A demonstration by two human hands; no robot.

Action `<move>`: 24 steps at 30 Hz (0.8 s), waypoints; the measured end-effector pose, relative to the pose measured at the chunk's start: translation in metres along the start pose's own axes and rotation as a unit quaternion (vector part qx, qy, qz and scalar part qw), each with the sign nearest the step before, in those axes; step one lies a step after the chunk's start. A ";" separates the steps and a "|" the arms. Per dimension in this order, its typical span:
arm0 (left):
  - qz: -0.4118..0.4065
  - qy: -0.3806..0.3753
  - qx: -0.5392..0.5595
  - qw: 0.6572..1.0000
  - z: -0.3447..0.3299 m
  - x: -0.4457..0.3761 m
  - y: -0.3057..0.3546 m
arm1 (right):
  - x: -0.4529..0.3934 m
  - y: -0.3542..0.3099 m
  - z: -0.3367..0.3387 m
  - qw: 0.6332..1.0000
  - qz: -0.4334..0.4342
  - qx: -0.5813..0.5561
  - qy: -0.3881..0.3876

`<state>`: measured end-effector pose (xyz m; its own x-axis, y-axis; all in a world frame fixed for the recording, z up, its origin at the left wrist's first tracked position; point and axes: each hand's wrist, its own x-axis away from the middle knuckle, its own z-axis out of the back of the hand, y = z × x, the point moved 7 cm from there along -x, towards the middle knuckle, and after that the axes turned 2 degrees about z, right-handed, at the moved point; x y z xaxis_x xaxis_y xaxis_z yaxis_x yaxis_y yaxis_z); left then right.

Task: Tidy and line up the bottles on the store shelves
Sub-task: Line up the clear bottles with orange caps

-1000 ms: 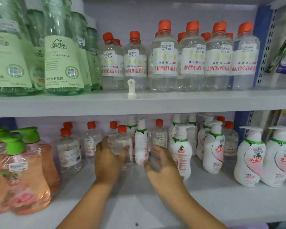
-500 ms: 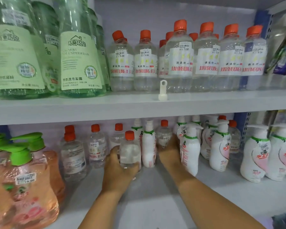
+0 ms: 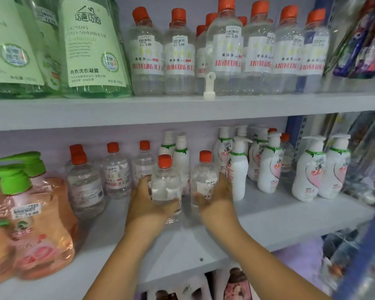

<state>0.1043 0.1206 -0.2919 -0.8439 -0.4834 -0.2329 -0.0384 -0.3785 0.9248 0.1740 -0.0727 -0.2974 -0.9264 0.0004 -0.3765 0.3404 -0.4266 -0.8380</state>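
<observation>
Nearest the camera, both forearms reach onto the lower shelf [image 3: 290, 224]. The left hand [image 3: 147, 204] curls its fingers round a small clear bottle with an orange cap [image 3: 166, 182], just as it did half a second ago. The right hand [image 3: 217, 198] has changed most: then it reached deep among the white bottles with nothing visibly in it, and now it has drawn forward, fingers wrapped round a second orange-capped clear bottle [image 3: 204, 176] with a price sticker facing out. The two held bottles stand upright side by side near the middle of the shelf, in front of the slim white bottles [image 3: 181, 161].

To the left stand more clear bottles [image 3: 85, 182] and, at the edge, pink pump bottles with green tops [image 3: 37, 224]. To the right are the white pump bottles [image 3: 312, 169].

Above, the upper shelf [image 3: 182, 109] carries large green bottles [image 3: 91, 46], a row of taller orange-capped clear bottles [image 3: 225, 50], and a small white clip [image 3: 209, 85] at its front edge.
</observation>
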 end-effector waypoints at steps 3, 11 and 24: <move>-0.025 -0.006 0.005 1.000 0.007 0.035 0.007 | 0.038 -0.006 0.029 0.993 0.041 -0.105 -0.023; 0.005 -0.014 -0.013 1.000 -0.006 0.098 0.012 | 0.074 0.004 0.066 0.982 0.026 -0.107 -0.153; -0.045 0.100 0.074 0.991 0.014 0.214 0.106 | 0.110 -0.038 0.156 0.973 0.074 -0.181 -0.120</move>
<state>-0.0881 -0.0126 -0.2394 -0.7109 -0.6057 -0.3574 -0.1983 -0.3149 0.9282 0.0336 -0.1975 -0.2452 -0.8591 -0.2667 -0.4369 0.4669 -0.0585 -0.8824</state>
